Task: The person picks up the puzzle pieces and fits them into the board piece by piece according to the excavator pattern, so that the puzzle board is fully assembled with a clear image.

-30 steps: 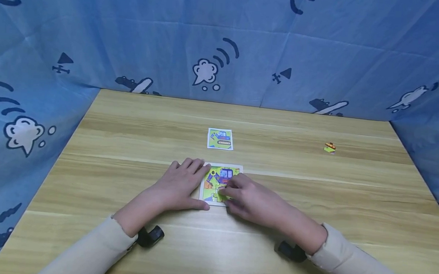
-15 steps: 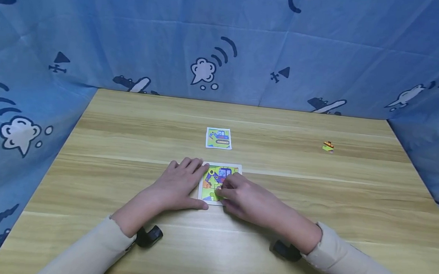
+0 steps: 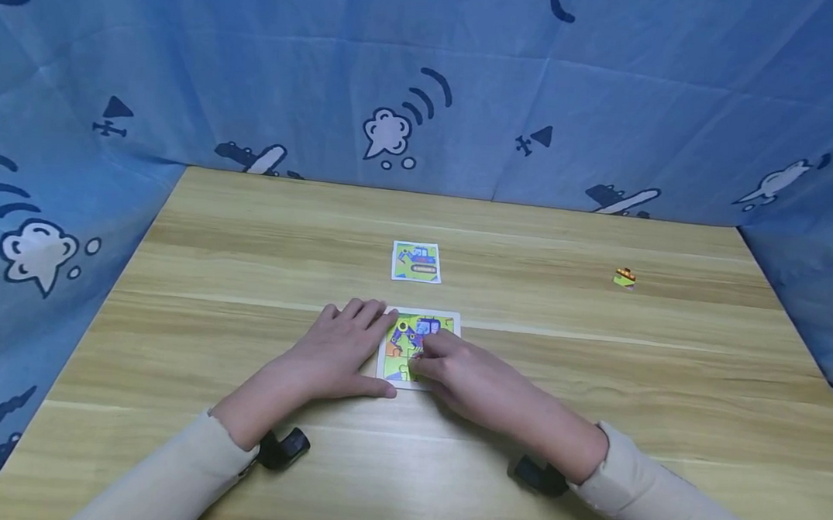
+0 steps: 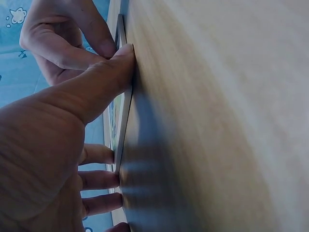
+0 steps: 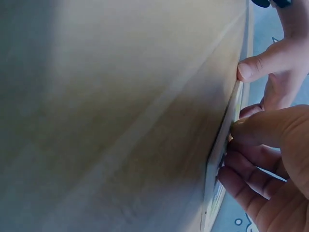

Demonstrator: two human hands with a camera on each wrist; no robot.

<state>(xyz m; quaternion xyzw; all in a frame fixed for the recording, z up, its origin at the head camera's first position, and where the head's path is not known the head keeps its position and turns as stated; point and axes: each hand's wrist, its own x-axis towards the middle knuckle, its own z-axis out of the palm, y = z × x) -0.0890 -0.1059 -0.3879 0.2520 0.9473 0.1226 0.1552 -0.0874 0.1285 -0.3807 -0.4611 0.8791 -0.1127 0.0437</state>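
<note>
A small jigsaw puzzle in a white-rimmed board (image 3: pixel 458 322) lies at the table's middle, showing a purple-blue digger on green. My left hand (image 3: pixel 342 355) steadies its left side. The thumb rests at the near-left corner, and straight, spread fingers touch the far-left edge. Over the lower right of the puzzle, my right hand (image 3: pixel 477 379) has thumb and forefinger bent together as if round a puzzle piece, which the fingers mostly hide. In the right wrist view, the right fingertips (image 5: pixel 237 133) touch the board's surface. The board appears edge-on (image 4: pixel 124 113) in the left wrist view.
Beyond the board lies a square picture card (image 3: pixel 416 261) with a similar digger. Farther right, small orange and green puzzle pieces (image 3: pixel 624 279) lie together on the wooden table (image 3: pixel 264 238). A blue patterned cloth (image 3: pixel 292 76) hangs behind and at the sides.
My right hand has shifted slightly left over the puzzle, its fingers staying bent and low. The left hand keeps its place on the board's edge.
</note>
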